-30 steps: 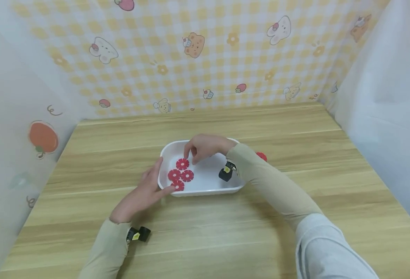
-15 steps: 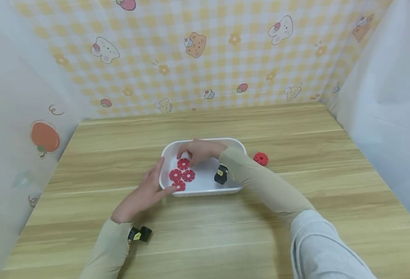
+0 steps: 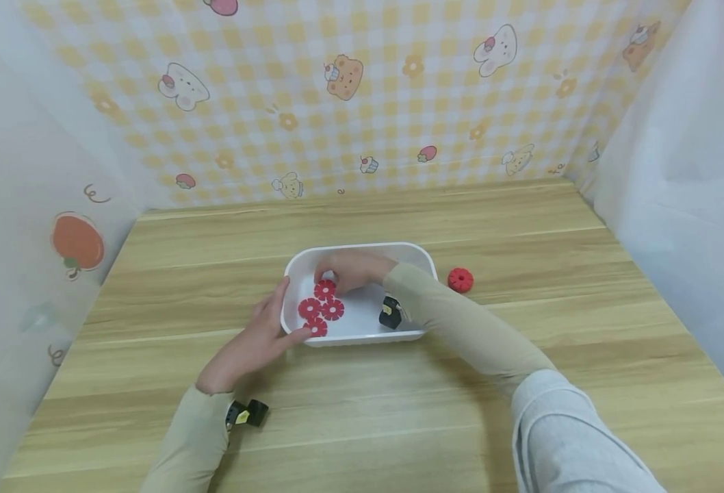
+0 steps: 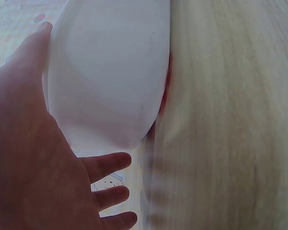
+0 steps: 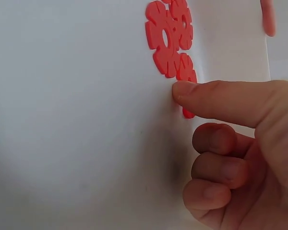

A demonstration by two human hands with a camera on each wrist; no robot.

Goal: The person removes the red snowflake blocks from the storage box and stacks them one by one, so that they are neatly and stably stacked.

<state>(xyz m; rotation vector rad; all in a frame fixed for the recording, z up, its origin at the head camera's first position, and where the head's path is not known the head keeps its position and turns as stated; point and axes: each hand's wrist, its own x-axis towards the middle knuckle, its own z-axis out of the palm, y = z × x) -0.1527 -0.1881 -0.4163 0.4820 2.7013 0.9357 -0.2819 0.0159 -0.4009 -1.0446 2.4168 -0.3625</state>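
A white tray (image 3: pixel 374 337) holds several red notched discs at its left end. My left hand (image 3: pixel 254 346) presses that end, thumb over the front rim; its fingers look straight beside the wall (image 4: pixel 105 72) in the left wrist view. Inside the tray my right hand (image 3: pixel 352 269) has thumb and index finger on either side of the rearmost red disc (image 3: pixel 325 289), which lies flat beside the others. In the right wrist view the thumb of this hand (image 5: pixel 249 143) covers part of that disc (image 5: pixel 186 69), the index finger is hidden, and the other fingers are curled.
A thicker red disc piece, perhaps a stack (image 3: pixel 460 279), lies on the wooden table (image 3: pixel 362 411) right of the tray. A yellow checked cloth (image 3: pixel 399 103) hangs behind the table, with pale sheets at both sides.
My right hand has moved left and down onto the rearmost disc. Its forearm has uncovered the red piece right of the tray. My left hand keeps its place on the tray.
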